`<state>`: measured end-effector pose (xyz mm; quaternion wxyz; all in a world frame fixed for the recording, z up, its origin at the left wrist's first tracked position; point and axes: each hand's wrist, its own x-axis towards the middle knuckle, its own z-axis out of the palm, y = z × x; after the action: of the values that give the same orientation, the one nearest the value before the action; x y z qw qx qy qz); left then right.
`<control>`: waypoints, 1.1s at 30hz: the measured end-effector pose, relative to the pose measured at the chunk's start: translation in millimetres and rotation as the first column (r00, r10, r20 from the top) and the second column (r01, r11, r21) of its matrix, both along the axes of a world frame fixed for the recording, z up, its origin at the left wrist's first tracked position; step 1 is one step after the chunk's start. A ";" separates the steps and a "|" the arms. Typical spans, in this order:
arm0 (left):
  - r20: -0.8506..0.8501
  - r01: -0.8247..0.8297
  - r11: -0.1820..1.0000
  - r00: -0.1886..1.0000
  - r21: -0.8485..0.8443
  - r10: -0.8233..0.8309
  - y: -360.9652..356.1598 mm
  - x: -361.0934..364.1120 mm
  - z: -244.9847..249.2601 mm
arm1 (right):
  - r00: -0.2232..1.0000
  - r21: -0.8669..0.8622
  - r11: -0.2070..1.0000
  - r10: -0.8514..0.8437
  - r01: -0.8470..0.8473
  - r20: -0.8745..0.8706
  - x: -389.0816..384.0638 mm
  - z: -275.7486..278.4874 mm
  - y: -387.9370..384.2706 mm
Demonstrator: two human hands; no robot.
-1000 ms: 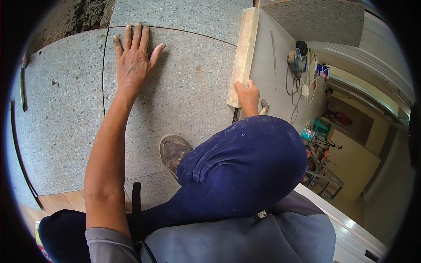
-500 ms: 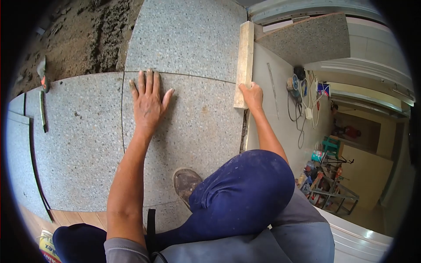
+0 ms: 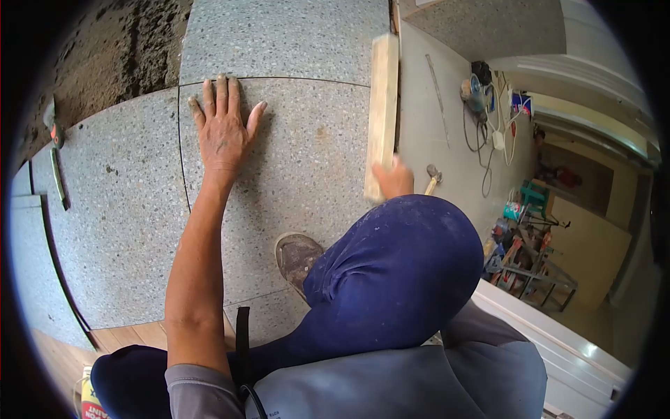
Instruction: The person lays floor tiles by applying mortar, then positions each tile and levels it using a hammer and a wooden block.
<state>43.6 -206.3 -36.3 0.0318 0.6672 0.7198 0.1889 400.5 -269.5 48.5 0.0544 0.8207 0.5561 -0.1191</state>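
Note:
My left hand (image 3: pixel 223 136) lies flat with fingers spread on a grey speckled floor tile (image 3: pixel 314 167), close to its far edge. At the tile's right edge is a long pale wooden block (image 3: pixel 383 105). My right hand (image 3: pixel 395 179), a little blurred, grips the block's near end, thumb on top. My knee partly covers the right wrist. Just right of that hand, a hammer (image 3: pixel 434 174) lies on the lighter floor, its handle partly hidden by the knee. My shoe (image 3: pixel 298 258) rests on the tile.
Brown mortar bed (image 3: pixel 105 63) lies far left, with a trowel (image 3: pixel 53 126) at its edge. A thin green-handled tool (image 3: pixel 58 178) lies on the left tile. To the right are a power tool with cords (image 3: pixel 472 94), a leaning tile piece (image 3: pixel 502 28) and a metal frame (image 3: pixel 537 279).
The wooden block and my right hand have come nearer to me along the tile edge. A hammer now shows beside the knee. My left hand stays flat, while the whole view has shifted.

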 end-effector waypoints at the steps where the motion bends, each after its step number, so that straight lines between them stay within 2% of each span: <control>1: 0.001 0.006 1.000 1.000 0.018 -0.006 0.5 1.1 -0.3 | 0.998 -0.047 0.998 -0.031 0.033 0.045 1.9 -0.9 -37.6; 5: -0.050 0.017 1.000 0.999 -0.017 -0.018 0.3 1.8 -2.7 | 0.990 -0.127 0.983 -0.120 0.129 0.076 -3.9 7.0 -119.5; 9: -0.039 0.030 0.999 0.999 0.010 -0.030 2.7 0.6 -13.2 | 0.986 -0.112 0.980 -0.161 0.164 0.037 -10.8 19.0 -137.3; 11: -0.078 0.021 1.000 0.997 -0.011 -0.022 6.7 -4.9 -18.2 | 0.985 -0.096 0.980 -0.172 0.172 0.015 -11.3 22.8 -130.7; 12: -0.110 -0.027 0.997 0.993 0.079 0.036 13.3 -10.7 -28.5 | 0.985 -0.084 0.982 -0.173 0.172 -0.004 -11.5 25.0 -123.0; 16: -0.020 -0.239 0.968 0.970 0.072 0.241 23.1 -45.5 -16.8 | 0.980 -0.048 0.983 -0.183 0.179 -0.083 -8.4 33.6 -76.9; 22: -0.053 -0.315 0.949 0.947 0.025 0.316 22.2 -67.6 -5.7 | 0.994 0.009 0.999 -0.033 0.034 -0.106 13.3 15.6 -16.6; 26: -0.036 -0.305 0.952 0.952 0.000 0.305 21.0 -73.0 -5.6 | 0.987 -0.028 0.995 -0.096 0.093 -0.129 10.9 30.1 -55.2; 33: -0.045 -0.275 0.961 0.960 0.008 0.275 20.1 -84.1 -19.2 | 0.986 -0.109 0.982 -0.163 0.157 -0.048 6.4 34.0 -158.0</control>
<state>-40.5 -186.3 -55.6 -0.0117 0.5648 0.8060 0.1766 406.9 -427.5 82.5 0.0718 0.8550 0.4828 -0.1753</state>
